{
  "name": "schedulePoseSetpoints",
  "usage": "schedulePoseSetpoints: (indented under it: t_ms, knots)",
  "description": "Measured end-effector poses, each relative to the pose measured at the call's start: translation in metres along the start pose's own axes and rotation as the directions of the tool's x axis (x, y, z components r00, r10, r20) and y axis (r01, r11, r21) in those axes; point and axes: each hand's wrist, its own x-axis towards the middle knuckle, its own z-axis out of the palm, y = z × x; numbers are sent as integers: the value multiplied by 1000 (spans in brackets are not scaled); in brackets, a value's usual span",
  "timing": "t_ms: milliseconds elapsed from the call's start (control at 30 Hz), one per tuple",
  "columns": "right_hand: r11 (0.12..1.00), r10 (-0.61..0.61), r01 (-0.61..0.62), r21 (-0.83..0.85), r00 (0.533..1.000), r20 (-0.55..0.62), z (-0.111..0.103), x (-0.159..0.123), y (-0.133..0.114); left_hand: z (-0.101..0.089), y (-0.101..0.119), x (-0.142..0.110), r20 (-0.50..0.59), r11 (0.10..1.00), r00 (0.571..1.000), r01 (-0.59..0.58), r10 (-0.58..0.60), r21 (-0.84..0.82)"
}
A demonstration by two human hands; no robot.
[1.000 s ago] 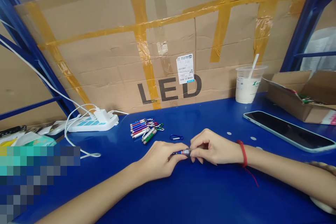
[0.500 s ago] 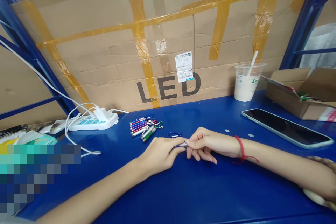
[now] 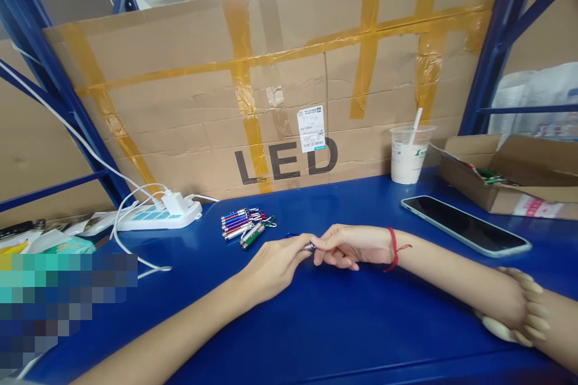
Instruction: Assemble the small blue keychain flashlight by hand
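Note:
Between the fingertips of both hands is a small metal penlight (image 3: 309, 247); only its silver end shows. My left hand (image 3: 274, 263) is closed on its body from the left, covering most of it. From the right, the thumb and fingers of my right hand (image 3: 345, 246) pinch the silver end, the other fingers curled. Just behind the fingers, a bit of a blue carabiner (image 3: 291, 234) shows on the blue table. Several similar penlights (image 3: 241, 222) in blue, purple, red, silver and green, with carabiner clips, lie in a pile behind my left hand.
A white power strip (image 3: 156, 216) with cables lies at the left. On the right are a phone (image 3: 465, 225), a drink cup with a straw (image 3: 406, 159) and an open cardboard box (image 3: 501, 195). A large taped cardboard sheet (image 3: 189, 126) stands behind the blue table (image 3: 316, 325).
The camera view has shifted. My right fingers are curled in more, and less of the penlight shows. The blue carabiner is now mostly hidden, and two pale discs have gone from sight behind my right arm.

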Motion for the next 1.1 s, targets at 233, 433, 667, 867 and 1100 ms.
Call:
schedulePoseSetpoints:
  t_ms: [233,433,667,867,1100]
  knots:
    - [996,-90,85,-38,982,-166,8,4,3,0,1,1,-28,995,995,98,-98,-30]
    - [986,-125,100,-131,972,-201,8,3,4,1,-3,2,-4,996,998,61,-61,-72]
    - [851,-385,174,-496,848,-364,3,6,8,4,-4,2,-34,991,992,120,-118,61]
    - [613,-660,226,-758,674,-333,4,0,4,3,-1,1,-67,974,982,184,-176,135]
    - [132,-924,263,-956,382,-22,-3,-6,2,4,-4,-1,-84,978,981,184,-176,96]
